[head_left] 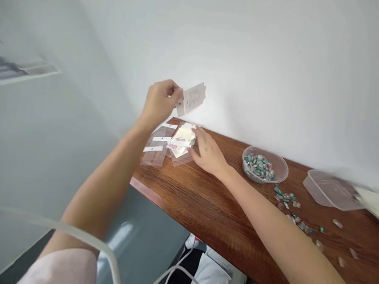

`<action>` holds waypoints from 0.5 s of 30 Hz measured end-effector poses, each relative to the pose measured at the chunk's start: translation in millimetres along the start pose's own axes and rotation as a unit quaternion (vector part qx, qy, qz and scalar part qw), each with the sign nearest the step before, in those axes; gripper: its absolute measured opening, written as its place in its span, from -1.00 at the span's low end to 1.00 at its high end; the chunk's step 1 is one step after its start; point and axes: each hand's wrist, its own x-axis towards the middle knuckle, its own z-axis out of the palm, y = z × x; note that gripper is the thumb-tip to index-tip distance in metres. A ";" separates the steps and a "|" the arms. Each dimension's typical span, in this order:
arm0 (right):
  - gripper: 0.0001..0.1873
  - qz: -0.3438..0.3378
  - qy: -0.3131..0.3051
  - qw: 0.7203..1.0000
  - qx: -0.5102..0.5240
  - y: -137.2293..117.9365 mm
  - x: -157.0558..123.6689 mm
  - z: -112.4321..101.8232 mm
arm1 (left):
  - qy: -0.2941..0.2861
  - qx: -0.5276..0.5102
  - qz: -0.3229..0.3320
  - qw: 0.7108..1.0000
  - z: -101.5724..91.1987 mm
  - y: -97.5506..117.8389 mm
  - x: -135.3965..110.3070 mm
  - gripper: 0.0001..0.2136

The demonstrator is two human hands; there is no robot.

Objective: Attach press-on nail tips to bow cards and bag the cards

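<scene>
Left hand [159, 103] up off the table, thumb and fingers pinching a printed card [194, 97] by one end, the card standing clear against the wall! Right hand [208, 151] is open, fingers stretched out with their tips down on a loose stack [181, 142] of cards and clear bags, no pinch that I can see. Beside that stack, more clear bags [154, 152] lie flat, white header strips showing, right by the table edge.

That's a thin hold on the card, and a loosening of the fingers could drop it onto the stack or over the near edge. The stack looks just as risky: the bags look slick, so a sideways drag from the right fingertips could slide the pile apart or knock cards out.

Further along the wooden table [210, 214], a clear bowl [265, 164] sits piled with teal-and-white beads [258, 167], while more loose beads [285, 198] are scattered across the wood toward the far end. They could roll if the right forearm [268, 211] swings across, and it's close to them now. Past those, a clear plastic tub [331, 190] sits by pale sheets [373, 205] at the edge of view. A white cord [84, 237] crosses low in front of the left arm, a possible snag there.
</scene>
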 end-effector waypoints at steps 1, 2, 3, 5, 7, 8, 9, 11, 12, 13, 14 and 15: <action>-0.29 0.019 0.056 0.997 0.044 -5.1 -11.3 -11.8 | 0.004 -0.025 0.001 1.000 4.6 12.6 -14.2 -0.82; -0.25 0.045 0.098 0.990 0.093 -10.1 -24.2 -23.3 | 0.008 -0.077 -0.003 0.997 9.5 26.6 -30.4 -0.83; -0.21 0.074 0.126 0.978 0.150 -14.7 -38.2 -34.0 | 0.019 -0.111 -0.007 0.994 14.7 41.7 -48.6 -0.81; -0.14 0.116 0.153 0.945 0.265 -22.7 -68.8 -51.7 | 0.008 -0.140 -0.003 0.990 25.7 73.4 -89.3 -0.77; -0.16 0.131 0.171 0.915 0.340 -28.8 -100.3 -62.6 | -0.023 -0.156 0.010 0.987 37.4 103.0 -131.5 -0.75; -0.19 0.141 0.177 0.904 0.362 -31.0 -115.7 -65.4 | -0.057 -0.174 0.017 0.983 43.4 115.8 -151.4 -0.79; -0.24 0.154 0.182 0.895 0.378 -32.5 -130.7 -66.4 | -0.079 -0.191 0.020 0.978 49.5 127.0 -169.5 -0.82; -0.36 0.191 0.195 0.875 0.400 -33.1 -158.8 -64.8 | -0.116 -0.205 0.031 0.971 61.6 144.3 -199.0 -0.85; -0.40 0.212 0.206 0.865 0.406 -32.2 -171.5 -63.0 | -0.128 -0.209 0.030 0.969 67.5 150.7 -210.1 -0.84; -0.42 0.233 0.222 0.854 0.409 -30.9 -183.1 -61.3 | -0.137 -0.216 0.031 0.966 73.2 155.9 -219.0 -0.84; -0.43 0.249 0.242 0.845 0.406 -29.3 -193.3 -60.2 | -0.148 -0.223 0.032 0.963 78.6 160.1 -225.9 -0.84; -0.45 0.260 0.259 0.841 0.397 -27.6 -201.9 -60.3 | -0.159 -0.228 0.031 0.960 83.6 163.8 -231.1 -0.84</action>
